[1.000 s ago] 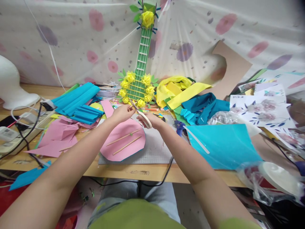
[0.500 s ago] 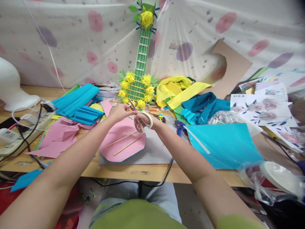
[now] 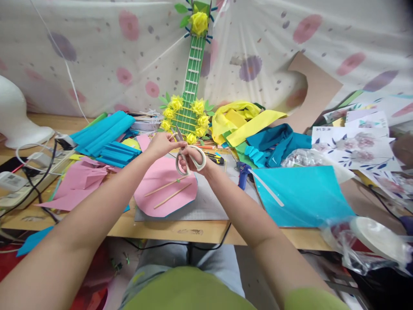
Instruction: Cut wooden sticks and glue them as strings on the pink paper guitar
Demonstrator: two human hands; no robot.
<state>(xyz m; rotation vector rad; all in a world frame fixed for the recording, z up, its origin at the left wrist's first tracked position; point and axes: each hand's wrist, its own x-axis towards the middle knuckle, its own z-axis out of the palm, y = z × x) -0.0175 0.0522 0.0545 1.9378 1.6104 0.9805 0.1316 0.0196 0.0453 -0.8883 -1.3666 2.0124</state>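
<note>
1. The right hand (image 3: pixel 202 167) is closed through the pale loops of the scissors (image 3: pixel 180 150).
2. The left hand (image 3: pixel 163 145) is pinched shut at the blades; its contents are too small to tell.
3. Both hands hover over the pink paper (image 3: pixel 161 191) on the surface (image 3: pixel 193 232).

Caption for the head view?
The right hand holds scissors by a small piece pinched in the left hand, above pink paper.

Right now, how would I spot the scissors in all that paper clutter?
Find the green paper guitar propped against the flowered cloth. Just in front of its yellow-flowered body, above the pink paper disc, the right hand holds the scissors. Cream loop handles and grey metal blades set them apart from the coloured paper around.
</note>
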